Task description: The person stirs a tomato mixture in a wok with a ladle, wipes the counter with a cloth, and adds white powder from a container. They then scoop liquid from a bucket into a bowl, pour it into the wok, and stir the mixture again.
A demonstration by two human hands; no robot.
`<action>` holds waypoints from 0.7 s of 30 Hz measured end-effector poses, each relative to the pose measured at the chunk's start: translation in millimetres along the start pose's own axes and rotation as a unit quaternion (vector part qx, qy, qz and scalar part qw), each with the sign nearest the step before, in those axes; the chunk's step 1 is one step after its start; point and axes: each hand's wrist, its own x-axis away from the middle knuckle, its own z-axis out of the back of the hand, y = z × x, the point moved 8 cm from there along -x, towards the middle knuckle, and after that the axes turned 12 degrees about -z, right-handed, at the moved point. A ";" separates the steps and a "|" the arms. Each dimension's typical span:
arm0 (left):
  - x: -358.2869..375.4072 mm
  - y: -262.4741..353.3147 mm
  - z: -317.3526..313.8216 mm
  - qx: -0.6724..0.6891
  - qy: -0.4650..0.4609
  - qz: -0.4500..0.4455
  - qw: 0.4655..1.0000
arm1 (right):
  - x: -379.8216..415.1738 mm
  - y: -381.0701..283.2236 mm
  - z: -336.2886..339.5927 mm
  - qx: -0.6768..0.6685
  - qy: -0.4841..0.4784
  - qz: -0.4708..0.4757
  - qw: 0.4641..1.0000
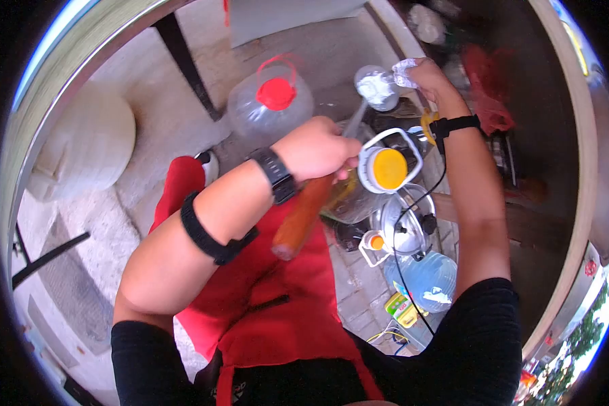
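My left hand (321,150) is closed around the wooden handle (304,220) of a ladle, whose metal shaft points away from me. White powder lies in the ladle's bowl (377,89). Right beside the bowl, my right hand (432,80) has its fingers closed on a crumpled, shiny plastic packet (404,72), which reaches to the bowl's edge. Below the ladle shaft stands a large jug with a yellow cap (390,168) and a white carry handle. Another big clear jug with a red cap (276,94) stands on the floor beyond my left hand.
A metal pot lid (404,223), a small orange-capped bottle (373,241), a bluish water jug (432,284) and a yellow-green package (402,310) crowd the floor at right. A red plastic bag (490,91) hangs near my right forearm. A large white tub (88,145) stands at left.
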 end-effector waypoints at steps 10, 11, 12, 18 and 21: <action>9.6 4.5 2.4 0.055 0.021 0.012 0.998 | 24.9 10.5 250.0 0.065 0.151 0.135 0.977; 10.0 1.0 3.5 0.055 0.019 0.019 0.998 | 8.2 22.4 260.1 0.158 0.206 0.111 0.959; 7.0 -5.2 5.2 0.047 0.009 0.010 0.999 | -6.5 31.3 263.8 0.215 0.245 0.103 0.940; 13.9 -4.4 11.2 0.022 0.018 0.016 0.999 | -60.0 44.7 241.2 0.294 0.335 0.086 0.891; 16.9 -5.4 11.0 0.021 0.015 0.024 0.999 | -64.8 45.4 241.5 0.291 0.342 0.083 0.890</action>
